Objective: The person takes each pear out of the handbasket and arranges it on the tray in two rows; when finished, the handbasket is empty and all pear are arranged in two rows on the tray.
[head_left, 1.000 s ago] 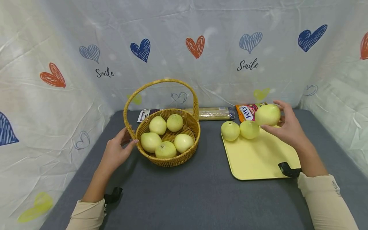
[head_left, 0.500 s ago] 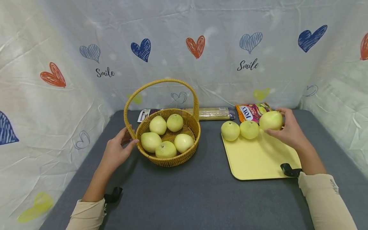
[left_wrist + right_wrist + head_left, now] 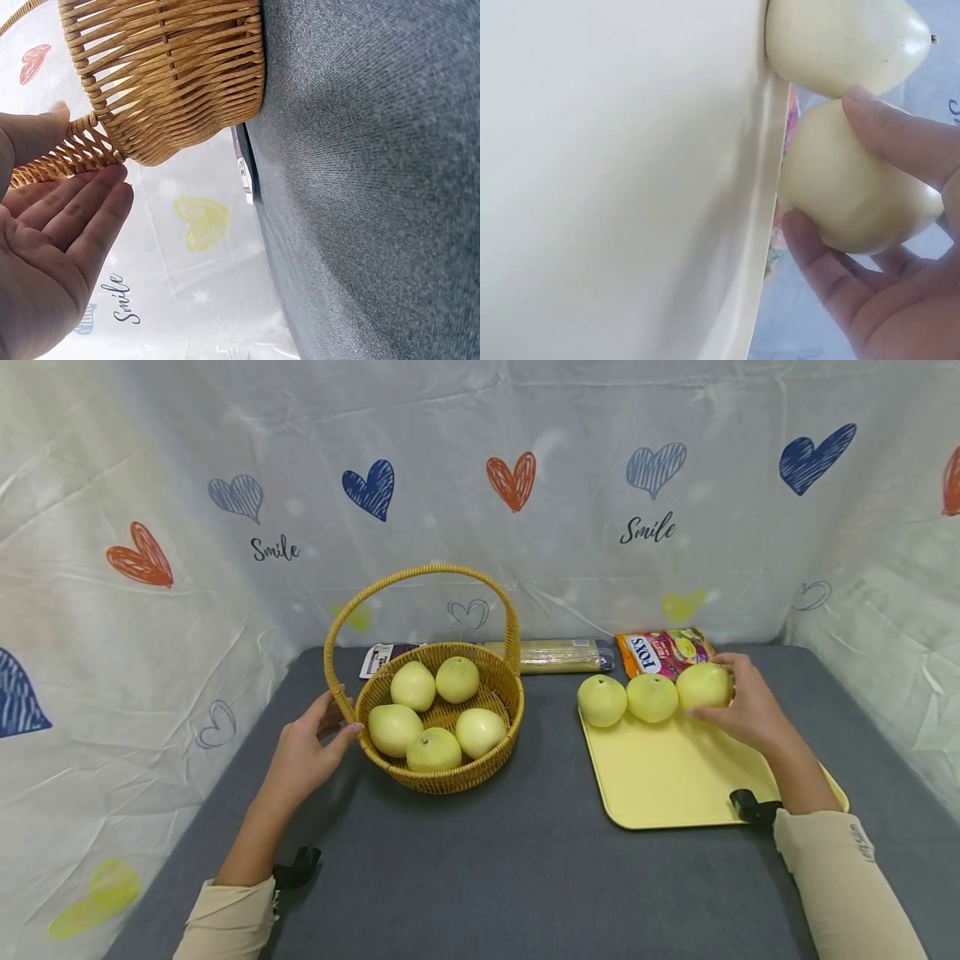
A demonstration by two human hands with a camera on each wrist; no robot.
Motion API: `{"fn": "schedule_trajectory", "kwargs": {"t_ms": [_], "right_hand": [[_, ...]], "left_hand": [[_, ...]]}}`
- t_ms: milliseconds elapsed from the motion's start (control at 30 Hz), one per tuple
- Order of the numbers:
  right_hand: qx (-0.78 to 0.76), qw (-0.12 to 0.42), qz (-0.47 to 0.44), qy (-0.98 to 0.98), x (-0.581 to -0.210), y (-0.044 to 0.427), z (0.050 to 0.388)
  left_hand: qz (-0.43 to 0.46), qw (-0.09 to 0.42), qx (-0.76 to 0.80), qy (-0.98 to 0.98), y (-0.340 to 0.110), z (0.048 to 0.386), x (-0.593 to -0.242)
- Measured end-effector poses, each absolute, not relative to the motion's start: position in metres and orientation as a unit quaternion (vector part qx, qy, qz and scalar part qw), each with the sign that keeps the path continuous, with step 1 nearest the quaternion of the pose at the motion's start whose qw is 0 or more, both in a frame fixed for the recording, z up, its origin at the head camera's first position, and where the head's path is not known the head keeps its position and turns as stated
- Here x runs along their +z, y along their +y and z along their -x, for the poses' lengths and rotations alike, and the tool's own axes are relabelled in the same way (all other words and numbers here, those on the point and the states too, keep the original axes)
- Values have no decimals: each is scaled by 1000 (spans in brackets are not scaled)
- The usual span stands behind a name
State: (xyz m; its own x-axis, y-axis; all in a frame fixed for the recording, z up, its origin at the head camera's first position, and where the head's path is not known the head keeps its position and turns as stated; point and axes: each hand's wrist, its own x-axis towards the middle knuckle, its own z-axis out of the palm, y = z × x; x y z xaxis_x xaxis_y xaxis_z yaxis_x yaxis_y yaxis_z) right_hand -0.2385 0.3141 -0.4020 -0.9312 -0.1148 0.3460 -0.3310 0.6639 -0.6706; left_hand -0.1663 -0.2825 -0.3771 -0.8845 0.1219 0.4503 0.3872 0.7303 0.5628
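My right hand [image 3: 750, 706] grips a pale green pear-shaped fruit [image 3: 705, 687], thumb on one side and fingers on the other. It is low over the back of a yellow tray [image 3: 675, 777], beside two more such fruits [image 3: 651, 698]. In the right wrist view the held fruit [image 3: 862, 180] lies against or very near its neighbour [image 3: 840, 45]; whether its base touches the tray I cannot tell. My left hand [image 3: 303, 752] pinches the handle's lower left end on a wicker basket [image 3: 442, 783]. Several similar fruits [image 3: 393, 730] lie inside the basket.
An orange Fox's candy bag [image 3: 663, 650] lies behind the tray. A long clear-wrapped pack [image 3: 558, 657] lies along the back, partly behind the basket. A white curtain [image 3: 570, 577] printed with hearts rises behind the grey tabletop [image 3: 540, 877].
My right hand has lowered the fruit onto or just above the tray's back part, in line with the other two. The left hand and basket stay in place.
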Motion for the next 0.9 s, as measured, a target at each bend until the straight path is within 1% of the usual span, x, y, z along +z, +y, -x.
{"fn": "schedule_trajectory", "kwargs": {"t_ms": [367, 667, 900], "right_hand": [[376, 133, -124, -908, -407, 315, 241], [364, 100, -119, -918, -406, 317, 242], [357, 86, -118, -923, -403, 319, 241]], "left_hand": [[139, 196, -339, -910, -283, 167, -378], [138, 193, -337, -911, -282, 167, -376], [138, 192, -337, -911, -282, 166, -376]]}}
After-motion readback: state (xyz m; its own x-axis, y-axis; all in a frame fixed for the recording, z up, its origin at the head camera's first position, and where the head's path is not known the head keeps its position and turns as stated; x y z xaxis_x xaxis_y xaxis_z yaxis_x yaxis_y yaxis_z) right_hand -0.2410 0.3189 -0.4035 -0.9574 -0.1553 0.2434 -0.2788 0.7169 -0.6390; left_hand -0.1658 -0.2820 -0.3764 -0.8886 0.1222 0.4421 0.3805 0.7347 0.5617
